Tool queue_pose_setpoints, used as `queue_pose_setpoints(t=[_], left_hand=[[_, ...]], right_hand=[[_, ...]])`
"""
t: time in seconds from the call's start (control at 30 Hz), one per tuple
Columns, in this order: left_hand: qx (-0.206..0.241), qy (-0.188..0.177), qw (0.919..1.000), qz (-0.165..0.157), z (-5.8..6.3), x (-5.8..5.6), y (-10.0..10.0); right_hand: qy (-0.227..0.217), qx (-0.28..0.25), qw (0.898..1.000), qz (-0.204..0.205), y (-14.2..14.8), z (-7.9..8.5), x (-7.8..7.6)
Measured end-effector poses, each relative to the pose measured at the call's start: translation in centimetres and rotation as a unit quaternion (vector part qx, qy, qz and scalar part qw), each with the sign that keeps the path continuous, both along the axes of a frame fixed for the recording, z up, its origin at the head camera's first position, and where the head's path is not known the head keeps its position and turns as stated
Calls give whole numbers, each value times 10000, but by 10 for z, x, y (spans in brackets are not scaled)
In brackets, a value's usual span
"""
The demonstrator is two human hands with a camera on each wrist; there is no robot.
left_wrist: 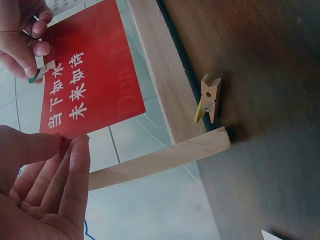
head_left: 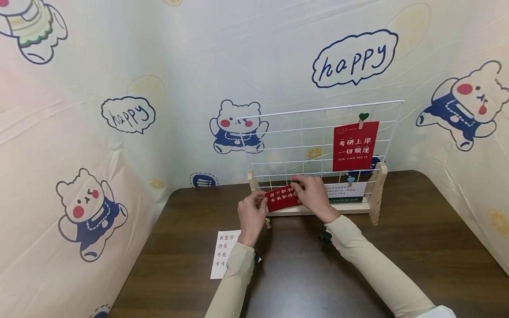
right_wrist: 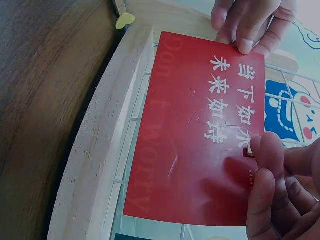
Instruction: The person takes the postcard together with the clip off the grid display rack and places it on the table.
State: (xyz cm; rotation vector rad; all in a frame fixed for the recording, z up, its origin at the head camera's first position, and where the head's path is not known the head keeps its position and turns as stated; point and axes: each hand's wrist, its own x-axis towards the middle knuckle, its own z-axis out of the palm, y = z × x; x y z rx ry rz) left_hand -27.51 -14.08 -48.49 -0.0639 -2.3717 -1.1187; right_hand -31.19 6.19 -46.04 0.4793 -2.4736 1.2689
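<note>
The dark wood-grain worktop (head_left: 302, 265) has a soft sheen. Near its far edge: a matt, pale wooden rail (right_wrist: 107, 130) and white wire grid (head_left: 322, 109). The red card (right_wrist: 175, 125) is glossy; the yellow-tipped clip (left_wrist: 212, 92), wood with metal spring.

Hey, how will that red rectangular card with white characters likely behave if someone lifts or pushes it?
The red card is probably fairly stiff: it looks nearly flat where it extends beyond the end pinched by the left hand. Its glossy sheen suggests it may slide easily. It looks thin, so it's likely light for its size.
</note>
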Motion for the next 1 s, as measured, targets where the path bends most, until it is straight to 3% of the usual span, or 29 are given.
queue_pose_setpoints(t=[1.0], left_hand=[[-91,-295,9995,-99,10,6,-7]], right_hand=[[166,-226,9996,-25,-3,5,1]])
